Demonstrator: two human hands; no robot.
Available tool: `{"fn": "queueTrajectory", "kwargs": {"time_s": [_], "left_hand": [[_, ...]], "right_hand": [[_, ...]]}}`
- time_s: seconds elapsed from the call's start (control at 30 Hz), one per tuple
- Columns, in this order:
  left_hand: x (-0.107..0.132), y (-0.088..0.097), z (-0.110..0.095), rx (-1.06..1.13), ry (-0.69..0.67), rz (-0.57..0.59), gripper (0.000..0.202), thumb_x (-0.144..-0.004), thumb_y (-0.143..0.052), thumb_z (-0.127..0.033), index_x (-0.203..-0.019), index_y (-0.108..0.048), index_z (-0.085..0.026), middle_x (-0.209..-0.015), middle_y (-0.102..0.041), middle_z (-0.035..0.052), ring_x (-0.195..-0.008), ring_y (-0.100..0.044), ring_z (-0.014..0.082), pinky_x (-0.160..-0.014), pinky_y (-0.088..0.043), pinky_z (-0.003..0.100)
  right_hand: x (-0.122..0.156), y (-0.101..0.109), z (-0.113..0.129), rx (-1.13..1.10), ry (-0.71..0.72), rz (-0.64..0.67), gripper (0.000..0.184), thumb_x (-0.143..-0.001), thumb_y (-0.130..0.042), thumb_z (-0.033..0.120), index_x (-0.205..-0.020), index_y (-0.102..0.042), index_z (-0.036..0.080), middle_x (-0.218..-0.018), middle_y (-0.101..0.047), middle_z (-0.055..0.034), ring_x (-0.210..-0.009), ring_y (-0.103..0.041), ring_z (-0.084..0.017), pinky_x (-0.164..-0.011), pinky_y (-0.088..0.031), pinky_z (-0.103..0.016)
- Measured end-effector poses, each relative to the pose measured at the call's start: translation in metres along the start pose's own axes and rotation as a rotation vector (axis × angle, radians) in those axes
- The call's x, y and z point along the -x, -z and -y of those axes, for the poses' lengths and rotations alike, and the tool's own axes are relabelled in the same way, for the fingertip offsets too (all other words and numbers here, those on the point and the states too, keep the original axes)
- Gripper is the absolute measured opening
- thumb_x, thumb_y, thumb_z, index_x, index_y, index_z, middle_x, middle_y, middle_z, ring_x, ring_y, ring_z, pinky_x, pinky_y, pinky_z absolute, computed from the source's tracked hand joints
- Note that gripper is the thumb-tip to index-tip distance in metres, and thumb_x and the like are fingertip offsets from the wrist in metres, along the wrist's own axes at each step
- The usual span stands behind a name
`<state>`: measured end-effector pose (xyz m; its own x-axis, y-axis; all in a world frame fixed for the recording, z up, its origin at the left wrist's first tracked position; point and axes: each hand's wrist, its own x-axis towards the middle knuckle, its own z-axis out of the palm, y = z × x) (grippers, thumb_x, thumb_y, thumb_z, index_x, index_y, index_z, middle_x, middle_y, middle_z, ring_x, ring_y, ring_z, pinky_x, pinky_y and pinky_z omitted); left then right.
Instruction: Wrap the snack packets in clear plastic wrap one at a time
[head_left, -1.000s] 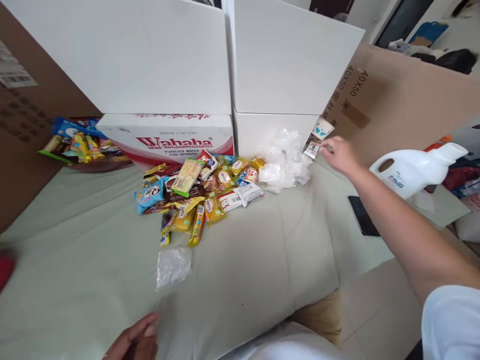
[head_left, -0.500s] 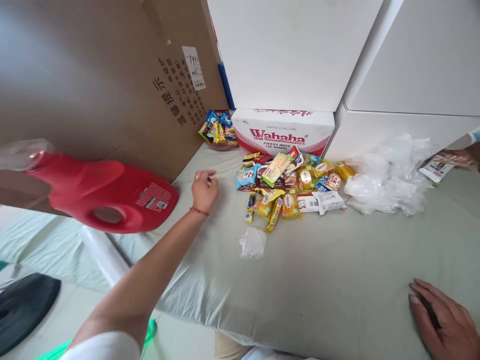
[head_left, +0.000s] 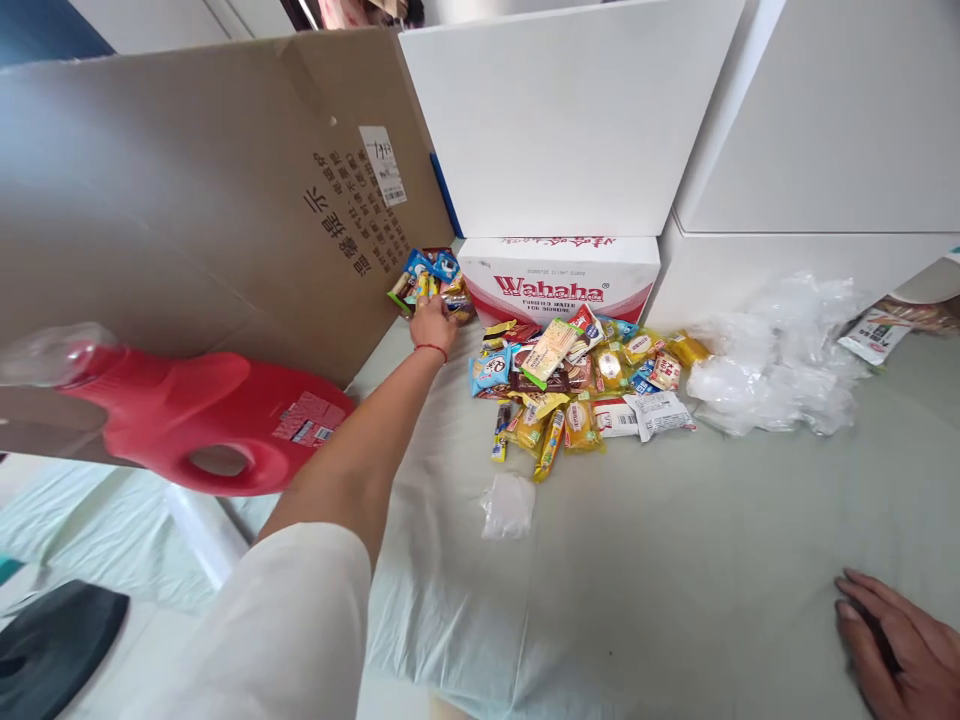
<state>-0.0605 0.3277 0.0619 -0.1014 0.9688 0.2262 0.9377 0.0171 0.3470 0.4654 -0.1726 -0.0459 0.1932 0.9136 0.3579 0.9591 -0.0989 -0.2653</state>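
Under and just beyond left hand (head_left: 433,328): wrapped snacks (head_left: 421,266), set between cardboard panel (head_left: 225,230) and carton (head_left: 559,275), presumably for containment. Fingertips hidden (grip: cannot tell). Right hand (head_left: 904,645): resting on sheet (head_left: 675,570), loosely curled, visibly unloaded, probably for support.

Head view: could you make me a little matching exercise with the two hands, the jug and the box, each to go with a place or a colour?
Column one
1. jug
2. left hand
3. box
4. right hand

Column two
A. white, with red lettering
B. at the picture's lower right corner
C. red, with a clear cap
D. at the snacks left of the box

Right pairs: 1-C, 2-D, 3-A, 4-B
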Motion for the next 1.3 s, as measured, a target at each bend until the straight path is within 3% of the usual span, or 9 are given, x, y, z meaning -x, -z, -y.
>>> {"fn": "queueTrajectory", "kwargs": {"time_s": [0.23, 0.37, 0.6, 0.77, 0.9, 0.97, 1.03, 1.13, 1.3], "left_hand": [[0.107, 0.020, 0.024, -0.108, 0.039, 0.002, 0.028, -0.098, -0.053, -0.037, -0.113, -0.063, -0.015, -0.104, -0.075, 0.0147, -0.090, -0.069, 0.0278, -0.067, -0.040, 0.031], [0.148, 0.022, 0.028, -0.222, 0.078, -0.015, 0.033, -0.098, -0.051, -0.045, -0.112, -0.067, -0.020, -0.117, -0.074, 0.0153, -0.096, -0.068, 0.0292, -0.063, -0.034, 0.030], [0.204, 0.059, 0.009, -0.219, -0.115, -0.053, 0.035, -0.099, -0.046, -0.042, -0.104, -0.071, -0.018, -0.107, -0.075, 0.0137, -0.092, -0.069, 0.0272, -0.060, -0.031, 0.030], [0.262, 0.105, -0.024, 0.159, -0.292, -0.080, 0.031, -0.096, -0.059, -0.050, -0.095, -0.070, -0.021, -0.083, -0.072, 0.0047, -0.072, -0.069, 0.0190, -0.064, -0.042, 0.028], [0.255, 0.113, -0.080, 0.921, -0.169, -0.026, 0.029, -0.086, -0.077, -0.047, -0.088, -0.063, -0.021, -0.071, -0.061, -0.0057, -0.046, -0.054, 0.0072, -0.048, -0.040, 0.021], [0.235, 0.099, -0.108, 1.378, -0.055, 0.053, 0.032, -0.082, -0.082, -0.043, -0.086, -0.060, -0.020, -0.073, -0.062, -0.0078, -0.036, -0.039, 0.0014, -0.037, -0.027, 0.018], [0.214, 0.078, -0.130, 1.714, 0.100, 0.223, 0.026, -0.091, -0.074, -0.036, -0.082, -0.057, -0.019, -0.071, -0.065, -0.0073, -0.030, -0.024, -0.0014, -0.033, -0.017, 0.018], [0.192, 0.047, -0.148, 1.985, 0.324, 0.401, 0.033, -0.107, -0.045, -0.023, -0.076, -0.052, -0.017, -0.065, -0.065, -0.0062, -0.028, -0.014, -0.0010, -0.033, -0.016, 0.017], [0.188, 0.027, -0.143, 2.199, 0.363, 0.312, 0.048, -0.110, -0.020, -0.012, -0.064, -0.032, -0.018, -0.045, -0.040, -0.0099, -0.029, -0.013, 0.0010, -0.039, -0.021, 0.015]], "right_hand": [[-0.003, 0.001, 0.013, 0.003, 0.030, -0.007, 0.037, -0.098, -0.046, 0.048, -0.117, -0.067, 0.023, -0.120, -0.074, -0.0143, -0.106, -0.070, -0.037, -0.093, -0.054, -0.059], [-0.006, 0.002, 0.015, -0.017, 0.008, -0.008, 0.039, -0.100, -0.044, 0.047, -0.117, -0.068, 0.021, -0.122, -0.074, -0.0141, -0.110, -0.070, -0.034, -0.097, -0.053, -0.053], [-0.004, 0.000, 0.017, -0.035, 0.039, -0.052, 0.037, -0.102, -0.044, 0.043, -0.115, -0.070, 0.020, -0.120, -0.075, -0.0143, -0.108, -0.070, -0.032, -0.096, -0.054, -0.051], [-0.005, 0.000, 0.020, -0.083, -0.007, -0.061, 0.035, -0.099, -0.047, 0.040, -0.118, -0.071, 0.023, -0.122, -0.074, -0.0149, -0.107, -0.070, -0.035, -0.097, -0.053, -0.055], [-0.006, 0.001, 0.021, -0.116, -0.034, -0.067, 0.031, -0.098, -0.052, 0.037, -0.119, -0.073, 0.031, -0.123, -0.073, -0.0144, -0.105, -0.070, -0.037, -0.096, -0.054, -0.056], [-0.006, 0.000, 0.021, -0.096, -0.003, -0.089, 0.032, -0.099, -0.050, 0.036, -0.118, -0.073, 0.025, -0.122, -0.074, -0.0147, -0.103, -0.070, -0.036, -0.095, -0.054, -0.055], [-0.006, -0.001, 0.021, -0.060, 0.035, -0.107, 0.032, -0.101, -0.047, 0.035, -0.116, -0.071, 0.019, -0.121, -0.074, -0.0150, -0.104, -0.070, -0.033, -0.093, -0.055, -0.053], [-0.007, -0.002, 0.021, -0.034, 0.068, -0.117, 0.031, -0.103, -0.045, 0.032, -0.115, -0.070, 0.018, -0.119, -0.075, -0.0143, -0.105, -0.071, -0.030, -0.094, -0.054, -0.050], [-0.008, -0.002, 0.021, -0.043, 0.043, -0.110, 0.031, -0.103, -0.045, 0.033, -0.112, -0.071, 0.018, -0.120, -0.075, -0.0142, -0.104, -0.070, -0.030, -0.093, -0.055, -0.050]]}}
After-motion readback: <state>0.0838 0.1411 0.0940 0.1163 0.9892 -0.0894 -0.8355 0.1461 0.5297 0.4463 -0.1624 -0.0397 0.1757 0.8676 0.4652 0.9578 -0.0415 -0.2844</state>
